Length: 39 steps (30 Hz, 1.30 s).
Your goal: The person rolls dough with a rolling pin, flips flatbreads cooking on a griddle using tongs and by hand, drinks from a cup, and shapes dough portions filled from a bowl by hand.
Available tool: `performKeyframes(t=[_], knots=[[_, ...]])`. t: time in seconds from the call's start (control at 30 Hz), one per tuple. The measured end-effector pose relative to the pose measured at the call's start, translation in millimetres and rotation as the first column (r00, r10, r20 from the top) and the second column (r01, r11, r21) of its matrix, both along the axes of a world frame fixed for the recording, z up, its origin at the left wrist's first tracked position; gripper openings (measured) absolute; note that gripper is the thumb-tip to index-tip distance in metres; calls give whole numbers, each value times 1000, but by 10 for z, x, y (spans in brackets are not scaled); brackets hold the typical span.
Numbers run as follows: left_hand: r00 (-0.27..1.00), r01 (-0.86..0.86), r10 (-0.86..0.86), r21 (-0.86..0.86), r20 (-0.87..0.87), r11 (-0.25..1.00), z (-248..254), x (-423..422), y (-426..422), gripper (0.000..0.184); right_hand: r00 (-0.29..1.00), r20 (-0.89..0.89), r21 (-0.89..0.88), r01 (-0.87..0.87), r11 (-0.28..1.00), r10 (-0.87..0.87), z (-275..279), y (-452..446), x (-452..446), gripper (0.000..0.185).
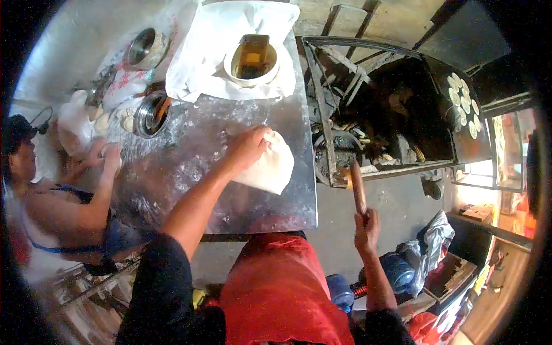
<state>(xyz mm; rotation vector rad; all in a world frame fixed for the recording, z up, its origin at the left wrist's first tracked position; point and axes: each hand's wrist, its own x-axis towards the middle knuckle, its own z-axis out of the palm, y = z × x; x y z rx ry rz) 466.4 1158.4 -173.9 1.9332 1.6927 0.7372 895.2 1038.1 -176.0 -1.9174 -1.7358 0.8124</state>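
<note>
My left hand (pixel 246 150) is closed on the upper left edge of a flat, pale sheet of dough (pixel 270 169). The dough spreads over the right side of the floured metal table (pixel 287 213). In my right hand (pixel 367 233) is a wooden rolling pin (pixel 358 187), gripped at its lower end. It points up, off the table's right edge and apart from the dough. My left fingertips are partly hidden by the dough.
Behind the dough, a bowl of dark liquid (pixel 265 79) stands on white plastic. Metal bowls (pixel 150 118) sit farther left. Another person's hands (pixel 106 152) work at the left edge. To the right are an open fire pit (pixel 345 155) and a griddle with several flat rounds (pixel 464 103).
</note>
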Motion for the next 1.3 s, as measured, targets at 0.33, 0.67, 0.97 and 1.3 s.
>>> performKeyframes(t=[0.33, 0.67, 0.97, 1.3], knots=[[976, 102, -134, -179, -173, 978, 44, 136, 293, 22, 825, -362, -388, 289, 875, -433, -241, -1371, 360, 33], [957, 206, -287, -575, -52, 792, 467, 175, -119, 24, 892, -436, -191, 40, 981, -122, 318, -762, -552, 37], [932, 242, -327, -406, -154, 881, 192, 181, -691, 39, 984, -179, -358, -91, 929, 27, -17, -1091, -929, 31], [475, -784, 807, -247, 352, 569, -532, -1659, -2252, 27, 920, -58, -126, -391, 912, 387, 353, -708, -1618, 32]])
